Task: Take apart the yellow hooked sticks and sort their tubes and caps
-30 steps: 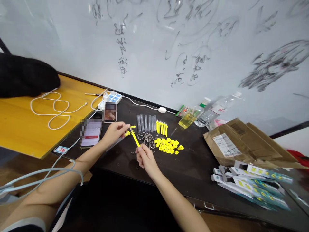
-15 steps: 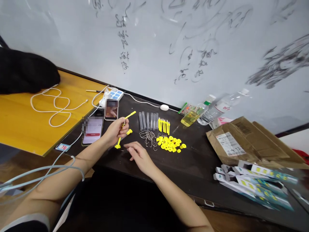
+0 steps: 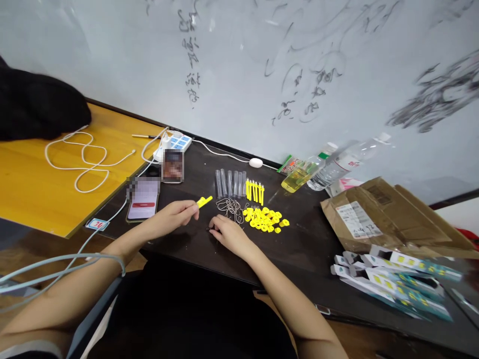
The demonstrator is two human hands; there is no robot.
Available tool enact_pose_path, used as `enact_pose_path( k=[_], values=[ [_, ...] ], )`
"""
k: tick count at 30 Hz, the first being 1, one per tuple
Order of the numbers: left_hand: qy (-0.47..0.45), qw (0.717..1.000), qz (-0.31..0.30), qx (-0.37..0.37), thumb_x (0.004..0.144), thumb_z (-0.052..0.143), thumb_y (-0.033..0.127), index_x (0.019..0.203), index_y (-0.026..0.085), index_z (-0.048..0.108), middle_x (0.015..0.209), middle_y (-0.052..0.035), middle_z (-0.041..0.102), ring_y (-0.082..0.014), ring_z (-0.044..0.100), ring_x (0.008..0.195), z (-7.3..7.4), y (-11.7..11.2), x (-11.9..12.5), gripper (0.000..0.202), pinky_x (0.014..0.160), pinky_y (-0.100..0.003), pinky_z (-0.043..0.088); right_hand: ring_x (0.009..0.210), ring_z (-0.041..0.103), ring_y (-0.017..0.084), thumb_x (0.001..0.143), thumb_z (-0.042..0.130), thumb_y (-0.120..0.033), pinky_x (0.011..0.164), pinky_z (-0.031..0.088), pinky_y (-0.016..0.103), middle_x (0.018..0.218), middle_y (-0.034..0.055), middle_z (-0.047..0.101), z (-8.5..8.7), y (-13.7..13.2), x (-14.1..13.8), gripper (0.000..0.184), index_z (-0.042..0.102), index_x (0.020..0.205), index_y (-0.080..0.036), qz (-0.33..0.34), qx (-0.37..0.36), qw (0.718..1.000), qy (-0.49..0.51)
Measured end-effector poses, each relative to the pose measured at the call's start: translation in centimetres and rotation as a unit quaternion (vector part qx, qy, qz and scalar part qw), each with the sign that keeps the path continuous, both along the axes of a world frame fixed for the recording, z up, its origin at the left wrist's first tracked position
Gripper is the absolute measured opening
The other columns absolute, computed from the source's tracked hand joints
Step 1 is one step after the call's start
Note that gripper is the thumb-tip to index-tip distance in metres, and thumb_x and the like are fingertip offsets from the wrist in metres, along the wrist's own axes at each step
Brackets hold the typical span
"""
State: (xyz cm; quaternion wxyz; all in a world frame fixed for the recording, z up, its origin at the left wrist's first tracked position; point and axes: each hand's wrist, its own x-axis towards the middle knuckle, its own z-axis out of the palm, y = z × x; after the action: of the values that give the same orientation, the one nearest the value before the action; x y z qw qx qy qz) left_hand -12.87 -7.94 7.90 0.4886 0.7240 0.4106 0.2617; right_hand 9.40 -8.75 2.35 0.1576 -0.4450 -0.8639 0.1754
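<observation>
My left hand is closed on a yellow plastic piece, which sticks out past the fingertips toward the clear tubes. To its right, low over the table, my right hand pinches a small dark object too small to name. Beyond the right hand lies a tangle of bent metal hooks. Several slim yellow rods with pale tips lie in a row beside the tubes. A loose pile of yellow ring-shaped caps is spread to the right of the hooks.
Two phones and a power strip with white cables lie at the left. Two bottles lean by the whiteboard. On the right are a cardboard box and several printed cartons. A cable passes over my left arm.
My left hand has turned and lowered, and the long yellow piece points rightward. The yellow parts below it are no longer seen on the table. My right hand has moved right and now pinches something dark.
</observation>
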Motion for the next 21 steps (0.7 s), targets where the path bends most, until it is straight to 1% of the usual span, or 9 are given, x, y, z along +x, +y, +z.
enact_pose_path(
  k=[2, 4, 6, 8, 13, 17, 21],
  values=[
    [0.07, 0.996, -0.028, 0.042, 0.089, 0.039, 0.046, 0.078, 0.017, 0.057, 0.06, 0.0029, 0.046, -0.0098, 0.043, 0.056, 0.1, -0.7, -0.7, 0.037, 0.054, -0.02, 0.034, 0.067, 0.05, 0.012, 0.084, 0.056, -0.016, 0.066, 0.04, 0.024, 0.075, -0.0021, 0.051, 0.1, 0.4, 0.4, 0.006, 0.056, 0.089, -0.02, -0.002, -0.026, 0.998, 0.054],
    [0.116, 0.99, -0.049, 0.055, 0.09, 0.038, 0.044, 0.078, 0.017, 0.059, 0.068, 0.0015, 0.054, -0.0117, 0.048, 0.064, 0.0, -1.3, -1.3, 0.036, 0.061, -0.021, 0.036, 0.066, 0.05, 0.011, 0.085, 0.054, -0.019, 0.064, 0.04, 0.023, 0.073, -0.0027, 0.052, 0.4, 0.6, 0.8, 0.006, 0.056, 0.091, -0.02, -0.01, -0.059, 0.99, 0.127],
    [0.141, 0.986, -0.067, 0.052, 0.09, 0.037, 0.043, 0.079, 0.018, 0.059, 0.072, 0.0009, 0.058, -0.0131, 0.051, 0.069, -0.3, -1.7, -1.5, 0.036, 0.065, -0.022, 0.037, 0.068, 0.051, 0.011, 0.086, 0.053, -0.022, 0.064, 0.041, 0.023, 0.075, -0.0019, 0.054, 0.7, 0.7, 1.2, 0.007, 0.056, 0.091, -0.02, -0.012, -0.081, 0.979, 0.185],
    [0.152, 0.984, -0.08, 0.052, 0.09, 0.036, 0.043, 0.08, 0.018, 0.06, 0.074, 0.0003, 0.06, -0.0141, 0.053, 0.071, -0.6, -1.8, -1.5, 0.036, 0.068, -0.022, 0.037, 0.07, 0.052, 0.011, 0.085, 0.054, -0.023, 0.064, 0.041, 0.023, 0.078, -0.001, 0.055, 1.0, 0.6, 1.3, 0.008, 0.057, 0.092, -0.019, -0.007, -0.086, 0.973, 0.212],
    [0.167, 0.979, -0.103, 0.057, 0.091, 0.035, 0.044, 0.083, 0.019, 0.061, 0.078, -0.0008, 0.061, -0.0152, 0.055, 0.073, -1.1, -1.4, -1.0, 0.037, 0.07, -0.023, 0.038, 0.069, 0.051, 0.011, 0.085, 0.055, -0.023, 0.064, 0.042, 0.024, 0.078, -0.0006, 0.055, 1.9, -0.1, 1.2, 0.009, 0.059, 0.092, -0.02, 0.015, -0.073, 0.975, 0.207],
    [0.177, 0.976, -0.111, 0.062, 0.091, 0.035, 0.044, 0.082, 0.019, 0.061, 0.078, -0.0013, 0.061, -0.0156, 0.055, 0.073, -1.0, -1.3, -0.7, 0.037, 0.07, -0.023, 0.038, 0.069, 0.052, 0.012, 0.085, 0.053, -0.023, 0.064, 0.042, 0.024, 0.079, 0.0002, 0.056, 2.6, -0.5, 1.2, 0.01, 0.059, 0.093, -0.02, 0.024, -0.064, 0.977, 0.202],
    [0.178, 0.975, -0.116, 0.06, 0.09, 0.036, 0.042, 0.08, 0.018, 0.061, 0.077, -0.0015, 0.061, -0.0156, 0.055, 0.073, -0.6, -1.5, -0.7, 0.037, 0.07, -0.023, 0.038, 0.07, 0.052, 0.012, 0.086, 0.053, -0.023, 0.064, 0.043, 0.025, 0.079, 0.0005, 0.056, 2.9, -0.6, 1.4, 0.01, 0.059, 0.093, -0.02, 0.029, -0.054, 0.98, 0.192]
  ],
)
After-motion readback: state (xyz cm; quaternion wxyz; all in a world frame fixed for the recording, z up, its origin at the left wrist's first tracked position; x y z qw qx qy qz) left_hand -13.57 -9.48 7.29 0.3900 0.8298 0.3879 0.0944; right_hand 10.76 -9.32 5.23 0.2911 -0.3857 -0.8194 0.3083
